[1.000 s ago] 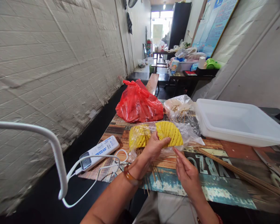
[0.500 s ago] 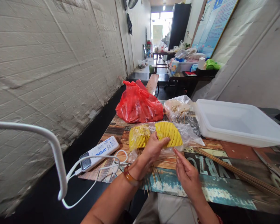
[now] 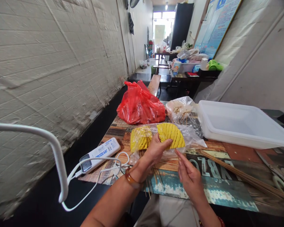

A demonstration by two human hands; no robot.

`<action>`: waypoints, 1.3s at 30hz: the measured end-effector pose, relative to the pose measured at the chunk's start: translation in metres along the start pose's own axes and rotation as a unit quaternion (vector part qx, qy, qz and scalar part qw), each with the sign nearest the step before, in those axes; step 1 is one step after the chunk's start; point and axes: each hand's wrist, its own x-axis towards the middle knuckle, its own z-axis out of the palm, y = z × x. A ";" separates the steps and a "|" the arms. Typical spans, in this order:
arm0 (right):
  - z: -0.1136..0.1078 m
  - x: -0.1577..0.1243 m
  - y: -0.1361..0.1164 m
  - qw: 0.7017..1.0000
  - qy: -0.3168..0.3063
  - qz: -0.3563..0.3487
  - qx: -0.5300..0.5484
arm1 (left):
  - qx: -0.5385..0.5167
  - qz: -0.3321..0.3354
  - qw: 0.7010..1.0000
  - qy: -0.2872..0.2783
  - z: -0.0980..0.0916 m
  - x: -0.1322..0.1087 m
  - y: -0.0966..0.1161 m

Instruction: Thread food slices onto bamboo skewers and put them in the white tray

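My left hand (image 3: 155, 150) grips a fan of yellow ridged slices (image 3: 171, 135) at its lower edge, thumb across the front. A second yellow bunch (image 3: 140, 141) lies just left of it inside a clear plastic bag (image 3: 191, 136). My right hand (image 3: 188, 175) is just below the yellow fan with its fingers pressed together in a pinch, pointing up at the fan. A thin bamboo skewer seems to run through the pinch toward my lap, but it is too fine to be sure. Loose skewers (image 3: 153, 175) lie on the table under my left wrist.
A red plastic bag (image 3: 140, 104) and a clear bag of skewered food (image 3: 182, 109) sit behind. An empty white tub (image 3: 241, 123) stands at the right, with a long bundle of bamboo skewers (image 3: 241, 175) in front of it. A white power strip (image 3: 99, 153) and cable lie left.
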 end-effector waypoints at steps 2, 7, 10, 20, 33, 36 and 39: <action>0.001 0.000 0.002 1.000 -0.004 0.017 0.014 | 0.010 0.001 1.000 -0.006 0.001 -0.001 -0.001; 0.001 0.001 0.004 0.999 -0.002 0.042 0.026 | 0.019 -0.008 1.000 -0.009 0.001 -0.001 -0.004; 0.001 0.002 0.002 0.999 0.010 0.044 0.027 | 0.016 -0.005 1.000 -0.011 0.000 -0.001 -0.005; 0.001 0.006 0.003 0.998 0.031 0.040 0.022 | 0.030 -0.017 0.999 -0.034 -0.002 -0.002 -0.009; -0.002 0.006 0.003 1.000 0.012 0.025 0.009 | 0.011 -0.043 0.999 0.011 0.002 -0.002 -0.002; -0.002 0.007 0.002 1.000 0.013 0.023 0.002 | 0.003 -0.046 0.999 0.010 0.002 -0.003 -0.002; -0.003 0.008 0.002 0.999 0.019 0.025 -0.009 | -0.002 -0.051 0.999 0.004 0.003 -0.003 -0.002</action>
